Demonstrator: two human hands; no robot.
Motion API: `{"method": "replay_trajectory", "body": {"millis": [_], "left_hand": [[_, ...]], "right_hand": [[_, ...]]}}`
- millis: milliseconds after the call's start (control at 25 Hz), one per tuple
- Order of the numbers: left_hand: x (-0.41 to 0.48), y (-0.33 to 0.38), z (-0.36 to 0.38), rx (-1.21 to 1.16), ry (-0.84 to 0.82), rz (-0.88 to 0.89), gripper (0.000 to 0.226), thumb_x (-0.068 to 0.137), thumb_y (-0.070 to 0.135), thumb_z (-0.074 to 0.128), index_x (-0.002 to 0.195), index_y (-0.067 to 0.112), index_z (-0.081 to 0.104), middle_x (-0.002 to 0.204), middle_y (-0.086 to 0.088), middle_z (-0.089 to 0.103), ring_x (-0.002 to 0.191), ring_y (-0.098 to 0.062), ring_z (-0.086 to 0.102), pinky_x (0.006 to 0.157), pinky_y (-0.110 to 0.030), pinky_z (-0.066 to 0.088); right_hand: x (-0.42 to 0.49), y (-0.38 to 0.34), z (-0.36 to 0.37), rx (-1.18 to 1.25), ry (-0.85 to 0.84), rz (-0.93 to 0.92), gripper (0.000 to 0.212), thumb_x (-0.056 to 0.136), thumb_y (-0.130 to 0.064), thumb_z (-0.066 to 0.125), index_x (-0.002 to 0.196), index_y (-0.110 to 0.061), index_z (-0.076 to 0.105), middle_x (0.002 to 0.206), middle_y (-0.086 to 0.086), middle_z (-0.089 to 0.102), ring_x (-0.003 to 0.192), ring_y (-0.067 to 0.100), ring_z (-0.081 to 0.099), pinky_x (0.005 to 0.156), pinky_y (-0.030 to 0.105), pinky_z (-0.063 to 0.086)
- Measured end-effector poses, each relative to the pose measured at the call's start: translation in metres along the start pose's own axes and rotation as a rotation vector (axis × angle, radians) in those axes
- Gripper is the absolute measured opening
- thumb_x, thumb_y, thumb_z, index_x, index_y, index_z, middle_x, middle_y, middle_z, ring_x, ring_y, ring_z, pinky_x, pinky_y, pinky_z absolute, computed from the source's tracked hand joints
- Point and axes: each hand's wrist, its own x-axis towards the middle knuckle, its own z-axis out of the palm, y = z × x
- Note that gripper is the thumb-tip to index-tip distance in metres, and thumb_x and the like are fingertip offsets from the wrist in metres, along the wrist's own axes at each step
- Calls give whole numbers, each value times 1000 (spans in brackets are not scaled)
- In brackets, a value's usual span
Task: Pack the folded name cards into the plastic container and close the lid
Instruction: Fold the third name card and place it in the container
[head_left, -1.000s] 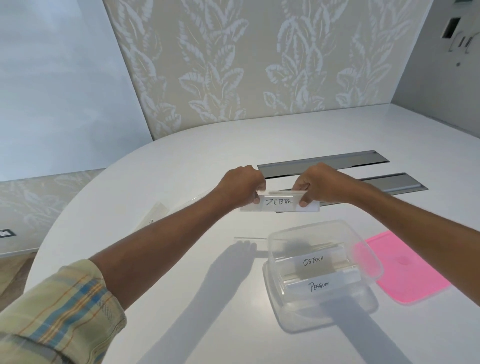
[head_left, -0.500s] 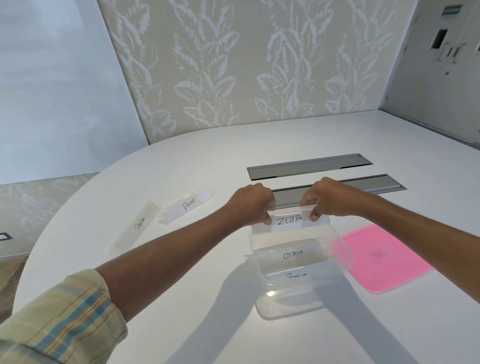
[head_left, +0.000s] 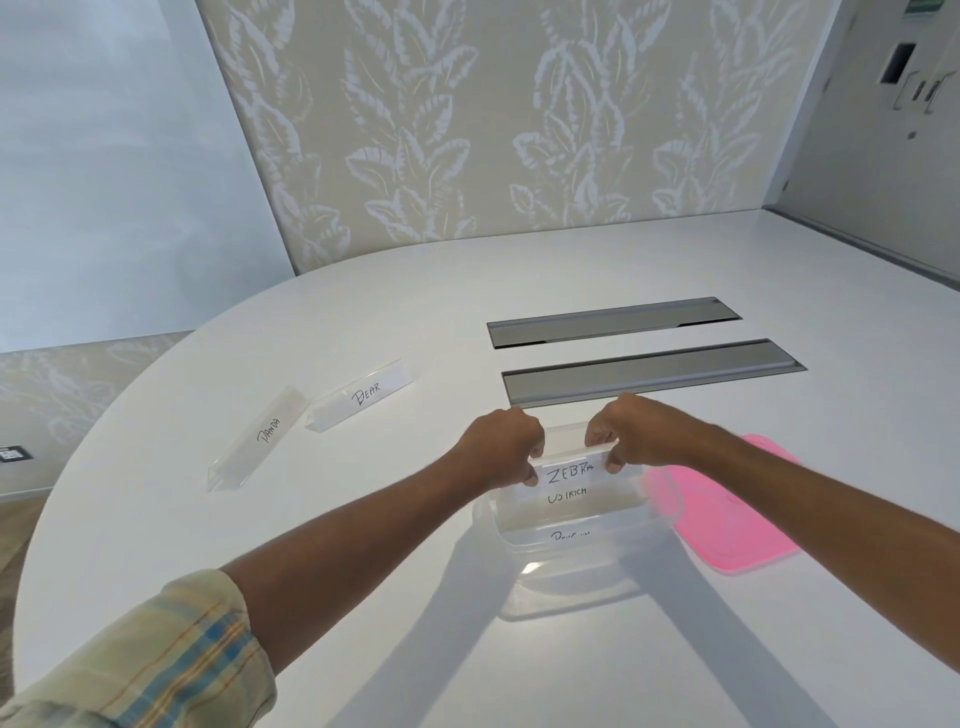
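A clear plastic container (head_left: 571, 577) stands on the white table near me. My left hand (head_left: 501, 444) and my right hand (head_left: 631, 434) pinch the two ends of the folded ZEBRA name card (head_left: 569, 474), holding it inside the container's far end. In front of it in the container stand the OSTRICH card (head_left: 567, 496) and the PENGUIN card (head_left: 570, 535), the latter partly hidden by the near wall. The pink lid (head_left: 727, 525) lies flat just right of the container. The BEAR card (head_left: 363, 397) and the PANDA card (head_left: 260, 436) stand on the table to the left.
Two grey metal cable hatches (head_left: 649, 371) are set into the table (head_left: 363, 545) behind the container. A leaf-patterned wall rises behind the table's curved far edge. My left sleeve is plaid.
Both hands have brought the ZEBRA card from above the table behind the container down into its far end. The view has shifted, revealing the BEAR and PANDA cards.
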Motion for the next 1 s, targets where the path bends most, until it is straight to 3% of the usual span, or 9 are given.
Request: {"method": "replay_trajectory", "body": {"millis": [200, 560, 680, 1000], "left_hand": [[-2, 0, 24, 10, -38, -32, 42, 84, 27, 84, 123, 18, 72, 119, -8, 68, 109, -31, 66, 82, -35, 51], [0, 0, 32, 79, -54, -14, 41, 89, 29, 80, 125, 13, 70, 120, -12, 67, 108, -35, 67, 87, -41, 57], [-2, -2, 25, 29, 19, 3, 45, 89, 36, 79, 129, 17, 69, 121, -9, 68, 110, -32, 66, 87, -40, 56], [-31, -52, -21, -226, 309, -96, 27, 92, 39, 73, 117, 29, 74, 103, 9, 79, 102, -18, 70, 80, -34, 55]], "right_hand": [[7, -7, 19, -113, -32, -7, 45, 73, -16, 90, 116, -20, 76, 111, 1, 74, 101, 23, 69, 84, 36, 57], [12, -12, 30, -163, -54, -17, 46, 77, -20, 88, 120, -21, 73, 115, 1, 70, 101, 23, 67, 83, 36, 56], [9, -16, 23, -113, -30, -26, 52, 76, -28, 90, 125, -25, 71, 116, -6, 71, 104, 18, 67, 87, 40, 58], [30, -75, -33, 120, 158, -79, 26, 82, -28, 88, 107, -23, 80, 102, -8, 79, 93, 13, 74, 84, 35, 61]]}}
